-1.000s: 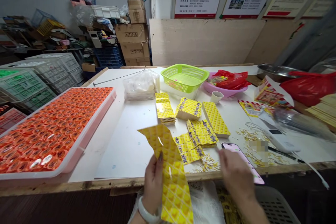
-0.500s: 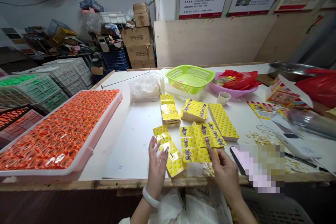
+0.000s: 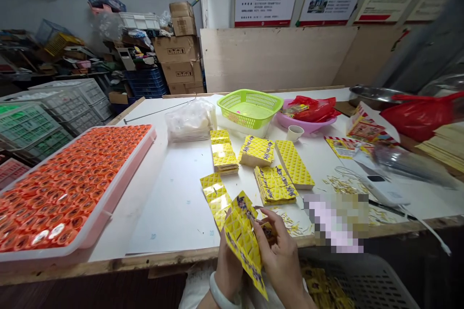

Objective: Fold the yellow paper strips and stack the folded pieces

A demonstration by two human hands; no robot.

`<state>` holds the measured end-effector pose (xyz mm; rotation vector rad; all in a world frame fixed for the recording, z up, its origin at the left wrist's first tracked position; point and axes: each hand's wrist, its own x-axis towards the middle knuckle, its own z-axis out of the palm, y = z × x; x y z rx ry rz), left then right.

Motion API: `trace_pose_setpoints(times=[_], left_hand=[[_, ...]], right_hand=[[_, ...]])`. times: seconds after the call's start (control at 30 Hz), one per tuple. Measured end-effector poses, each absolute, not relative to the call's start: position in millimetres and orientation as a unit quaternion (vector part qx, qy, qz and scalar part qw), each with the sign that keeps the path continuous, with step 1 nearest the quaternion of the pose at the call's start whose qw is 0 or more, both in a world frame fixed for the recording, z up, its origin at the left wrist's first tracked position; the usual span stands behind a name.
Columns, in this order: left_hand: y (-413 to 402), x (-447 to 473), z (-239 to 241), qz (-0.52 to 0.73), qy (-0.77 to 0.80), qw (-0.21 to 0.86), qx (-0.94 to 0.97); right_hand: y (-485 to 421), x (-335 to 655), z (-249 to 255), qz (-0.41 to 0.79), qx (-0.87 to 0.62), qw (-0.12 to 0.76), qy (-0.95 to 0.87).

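We held a yellow printed foil sachet strip [image 3: 242, 240] — left hand [image 3: 227, 270] fingers closed round it | right hand [image 3: 282, 260] fingers pinched its top

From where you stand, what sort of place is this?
Probably a small packing workshop: cardboard boxes and plastic crates stacked behind, a pink tray of orange packets, and piles of yellow sachets on the table. The left hand and right hand hold a sachet strip.
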<state>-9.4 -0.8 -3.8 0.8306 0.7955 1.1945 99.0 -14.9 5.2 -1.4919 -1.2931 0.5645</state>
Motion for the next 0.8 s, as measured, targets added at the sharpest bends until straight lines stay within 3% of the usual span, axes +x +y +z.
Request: trace_pose_setpoints(times=[0.13, 0.27, 0.47, 0.63, 0.8], left_hand=[[-2.2, -2.0, -4.8, 0.573, 0.33, 0.692, 0.291], [2.8, 0.4, -3.2, 0.582, 0.243, 0.764, 0.135], [9.1, 0.6, 6.5, 0.523, 0.226, 0.815, 0.105], [9.3, 3.4, 5.7, 0.58, 0.314, 0.747, 0.085], [6.3, 6.5, -7.6, 0.617, 0.379, 0.687, 0.054]], right_hand=[[-12.0, 91.8, -0.4, 0.061, -0.637, 0.496, -0.587], [-19.3, 84.8, -3.0, 0.06, -0.616, 0.482, -0.62], [-30.9, 69.3, -9.2, 0.12, -0.616, 0.502, -0.596], [-34.5, 66.9, -18.5, -0.005, -0.577, 0.466, -0.671], [-32.3, 79.4, -0.4, -0.02, -0.603, 0.354, -0.714]])
